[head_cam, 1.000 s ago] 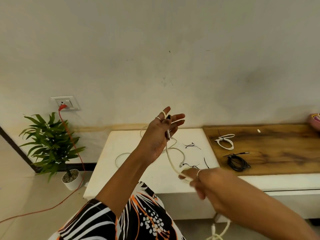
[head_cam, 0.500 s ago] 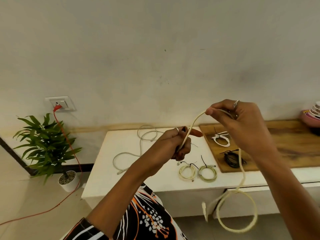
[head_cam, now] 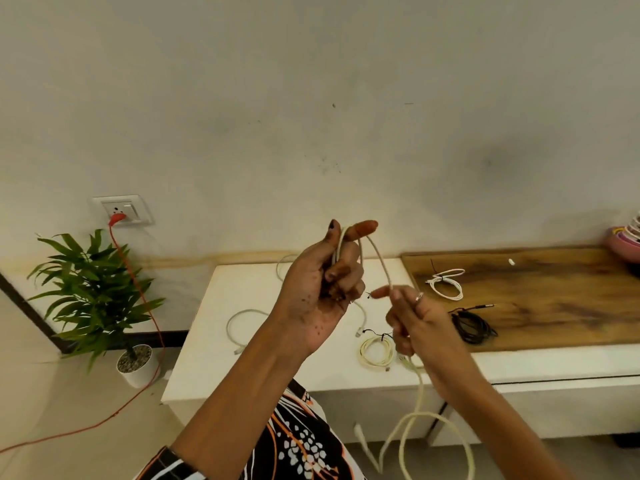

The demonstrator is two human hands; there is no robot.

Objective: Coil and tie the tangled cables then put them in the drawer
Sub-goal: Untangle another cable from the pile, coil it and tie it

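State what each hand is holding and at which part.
Both hold one cream cable. The left hand grips the loops gathered against its palm, near the cable's start. The right hand pinches the cable's middle stretch; the rest hangs down.

The cable in the hands was cream. At 6 o'clock the sleeve was black with orange lines and white spots. The cabinet top was white. At 3 o'clock lay a brown board with dark streaks. On it were a white coil and a black coil. A cream coil with a black tie lay on the white top. At 9 o'clock the plant was green in a white pot with grey speckled pebbles. An orange-red cord ran from a white socket. The wall was pale grey-white. At 3 o'clock the bowls were pink.
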